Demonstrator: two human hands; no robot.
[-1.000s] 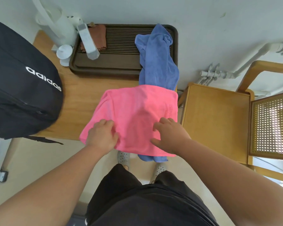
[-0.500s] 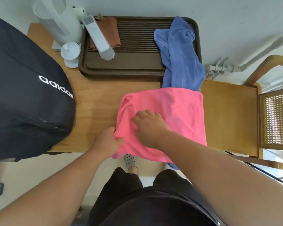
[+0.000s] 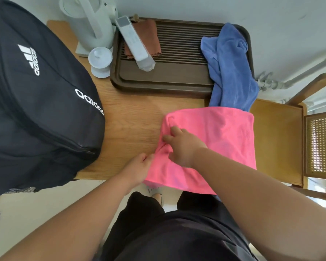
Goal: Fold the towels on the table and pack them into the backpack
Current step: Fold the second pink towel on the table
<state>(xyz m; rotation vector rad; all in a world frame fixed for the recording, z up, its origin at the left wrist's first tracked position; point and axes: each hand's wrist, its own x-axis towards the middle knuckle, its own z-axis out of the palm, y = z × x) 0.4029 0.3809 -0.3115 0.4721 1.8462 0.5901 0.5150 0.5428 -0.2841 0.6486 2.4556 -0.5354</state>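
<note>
Backpack [image 3: 36, 110] cut off left; blue towel [image 3: 231, 72] partly under pink towel [image 3: 224, 132].

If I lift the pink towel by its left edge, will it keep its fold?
Probably floppy: the pink towel creases where the left hand pinches its edge and the right hand grips nearby. Its near edge droops off the table, so expect sagging.

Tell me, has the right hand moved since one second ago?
Yes. The right hand went left across the pink towel, toward the backpack, judged against the tray.
</note>
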